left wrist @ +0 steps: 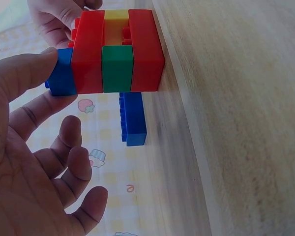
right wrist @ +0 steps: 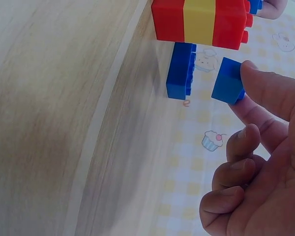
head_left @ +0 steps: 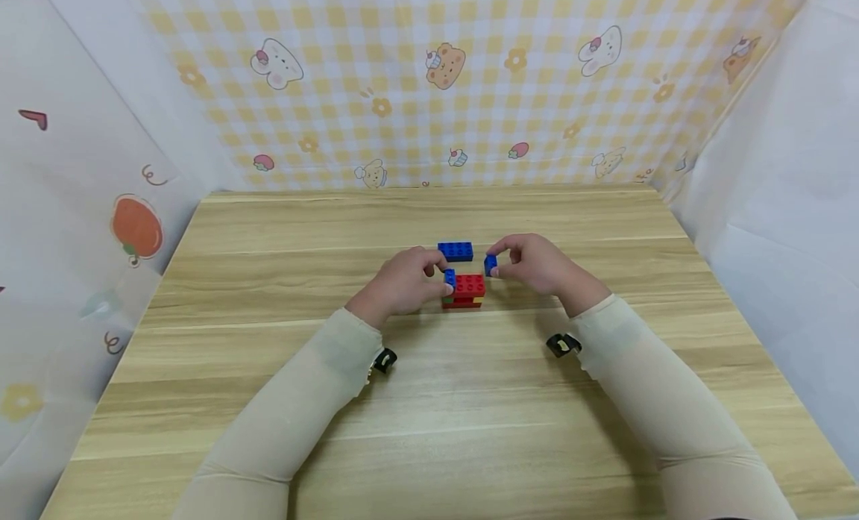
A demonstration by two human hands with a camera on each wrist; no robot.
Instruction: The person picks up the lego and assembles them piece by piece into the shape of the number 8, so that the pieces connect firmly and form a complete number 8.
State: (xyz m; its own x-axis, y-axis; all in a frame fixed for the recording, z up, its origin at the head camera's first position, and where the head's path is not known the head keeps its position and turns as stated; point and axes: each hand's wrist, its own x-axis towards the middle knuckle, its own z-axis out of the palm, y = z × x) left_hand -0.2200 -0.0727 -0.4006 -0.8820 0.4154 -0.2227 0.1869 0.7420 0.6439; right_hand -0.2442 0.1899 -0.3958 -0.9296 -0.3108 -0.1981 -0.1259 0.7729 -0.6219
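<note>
On the bench (head_left: 429, 430), left grip (head_left: 406, 281) and right grip (head_left: 537, 262) face each other, each pinching a small block thumb-to-index, other fingers loosely bent. Red stack (head_left: 464, 289) sits between; green block (left wrist: 118, 69) and yellow block (right wrist: 199, 20) at opposite ends, likely spacers propping the upper brick. Long blue brick (head_left: 455, 252) just behind, probably parked clear. Left blue block (head_left: 450, 277) on stack's left end, likely being steadied; right blue block (head_left: 491, 265) tilted, off the bench, beside the right end.
</note>
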